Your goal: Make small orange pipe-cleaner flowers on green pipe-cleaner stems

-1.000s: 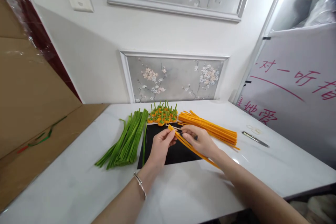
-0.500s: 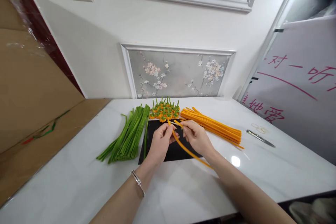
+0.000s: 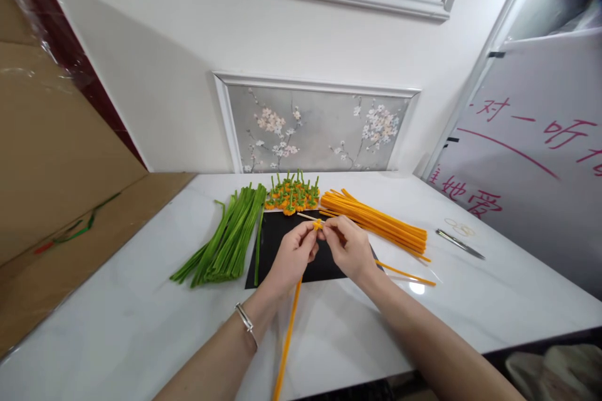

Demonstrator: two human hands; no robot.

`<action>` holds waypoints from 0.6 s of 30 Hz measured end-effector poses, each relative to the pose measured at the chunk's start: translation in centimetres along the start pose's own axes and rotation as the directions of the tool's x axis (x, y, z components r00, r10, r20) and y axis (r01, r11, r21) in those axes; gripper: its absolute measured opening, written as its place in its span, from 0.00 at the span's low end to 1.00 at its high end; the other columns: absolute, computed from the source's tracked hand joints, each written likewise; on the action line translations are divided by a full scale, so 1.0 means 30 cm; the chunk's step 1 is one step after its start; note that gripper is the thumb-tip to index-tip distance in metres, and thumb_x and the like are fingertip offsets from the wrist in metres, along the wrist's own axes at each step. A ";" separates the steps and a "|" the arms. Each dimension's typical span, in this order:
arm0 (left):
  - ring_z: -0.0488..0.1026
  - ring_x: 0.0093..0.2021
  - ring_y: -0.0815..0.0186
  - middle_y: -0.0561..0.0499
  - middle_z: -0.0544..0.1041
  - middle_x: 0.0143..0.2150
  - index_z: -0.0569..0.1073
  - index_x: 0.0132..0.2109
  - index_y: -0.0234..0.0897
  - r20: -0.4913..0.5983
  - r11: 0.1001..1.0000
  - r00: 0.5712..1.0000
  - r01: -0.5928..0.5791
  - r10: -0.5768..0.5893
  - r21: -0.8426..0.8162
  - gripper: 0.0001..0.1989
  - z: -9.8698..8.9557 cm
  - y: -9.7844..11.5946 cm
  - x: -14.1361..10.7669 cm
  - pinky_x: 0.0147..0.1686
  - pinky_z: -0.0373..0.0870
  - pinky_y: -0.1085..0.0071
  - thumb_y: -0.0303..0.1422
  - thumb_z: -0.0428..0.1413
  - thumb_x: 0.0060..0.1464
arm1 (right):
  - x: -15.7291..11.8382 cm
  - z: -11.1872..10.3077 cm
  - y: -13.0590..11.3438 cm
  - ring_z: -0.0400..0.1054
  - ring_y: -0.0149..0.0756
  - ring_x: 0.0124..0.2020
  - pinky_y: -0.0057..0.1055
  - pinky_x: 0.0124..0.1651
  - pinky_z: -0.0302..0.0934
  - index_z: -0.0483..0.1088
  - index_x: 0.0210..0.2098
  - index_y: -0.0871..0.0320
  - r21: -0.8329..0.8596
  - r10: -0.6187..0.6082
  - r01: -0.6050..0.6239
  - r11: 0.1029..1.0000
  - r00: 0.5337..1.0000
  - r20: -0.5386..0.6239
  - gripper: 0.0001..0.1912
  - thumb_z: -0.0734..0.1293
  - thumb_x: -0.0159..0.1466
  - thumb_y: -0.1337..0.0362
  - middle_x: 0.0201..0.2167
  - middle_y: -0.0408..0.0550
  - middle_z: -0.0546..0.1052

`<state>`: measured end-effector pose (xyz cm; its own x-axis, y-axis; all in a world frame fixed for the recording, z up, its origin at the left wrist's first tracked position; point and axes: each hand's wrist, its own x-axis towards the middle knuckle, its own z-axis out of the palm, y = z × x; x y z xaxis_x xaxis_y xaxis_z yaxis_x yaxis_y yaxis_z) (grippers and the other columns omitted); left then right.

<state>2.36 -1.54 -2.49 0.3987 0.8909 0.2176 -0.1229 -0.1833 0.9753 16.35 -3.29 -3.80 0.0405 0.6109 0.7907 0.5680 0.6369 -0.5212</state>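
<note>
Orange chenille stem [image 3: 318, 224] sits folded into a small bunch at the clock's centre, above a black mat [image 3: 273, 235]. Left hand [image 3: 292, 254] pinches it between thumb and fingers; right hand [image 3: 348, 245] has its fingertips closed at the bunch's other side, where a pale thin stick [image 3: 306, 217] runs out towards 10 o'clock. One orange length [image 3: 288, 338] trails below the left hand to 7 o'clock, another [image 3: 409, 274] beyond the right wrist at 4; hands hide where they join. Around the hands lie a green stem bundle [image 3: 230, 238] at 9, orange-and-green flowers [image 3: 291, 195] at 11, an orange stem bundle [image 3: 376, 220] at 3.
</note>
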 end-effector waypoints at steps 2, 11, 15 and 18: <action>0.52 0.19 0.75 0.60 0.58 0.21 0.69 0.35 0.35 0.000 1.000 1.000 -0.006 0.006 0.020 0.10 0.004 0.001 -0.003 0.19 0.47 0.77 0.38 0.52 0.58 | -0.002 0.002 -0.004 0.67 0.32 0.27 0.27 0.30 0.62 0.68 0.32 0.57 -0.007 -0.008 0.008 1.000 1.000 0.006 0.07 0.61 0.65 0.69 0.27 0.46 0.72; 0.57 0.21 0.73 0.58 0.61 0.19 0.69 0.31 0.35 -0.093 0.953 0.987 -0.097 0.128 0.287 0.15 -0.005 -0.011 -0.005 0.22 0.54 0.76 0.39 0.49 0.62 | -0.003 0.005 0.000 0.68 0.33 0.28 0.28 0.31 0.62 0.67 0.31 0.57 -0.018 0.027 -0.026 0.999 0.998 0.057 0.06 0.60 0.64 0.68 0.28 0.46 0.74; 0.59 0.21 0.72 0.58 0.62 0.20 0.70 0.32 0.35 -0.079 0.949 0.988 -0.107 0.136 0.298 0.14 -0.008 -0.014 -0.006 0.22 0.57 0.76 0.39 0.49 0.62 | -0.002 0.008 0.007 0.67 0.32 0.25 0.27 0.28 0.62 0.70 0.40 0.57 0.110 0.181 -0.191 0.975 0.979 0.098 0.06 0.63 0.64 0.65 0.26 0.43 0.74; 0.60 0.21 0.72 0.57 0.63 0.20 0.70 0.31 0.35 -0.071 0.962 0.992 -0.086 0.107 0.259 0.15 -0.010 -0.017 -0.006 0.22 0.57 0.76 0.39 0.49 0.61 | 0.004 0.008 0.020 0.70 0.33 0.29 0.28 0.32 0.65 0.74 0.39 0.57 0.189 0.213 -0.233 0.954 0.970 0.121 0.08 0.65 0.63 0.64 0.29 0.46 0.75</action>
<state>2.08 -1.50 -3.05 0.3180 0.8932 0.3180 0.0831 -0.3604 0.9291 16.50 -2.72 -4.11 0.0605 0.7847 0.6169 0.3774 0.5542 -0.7419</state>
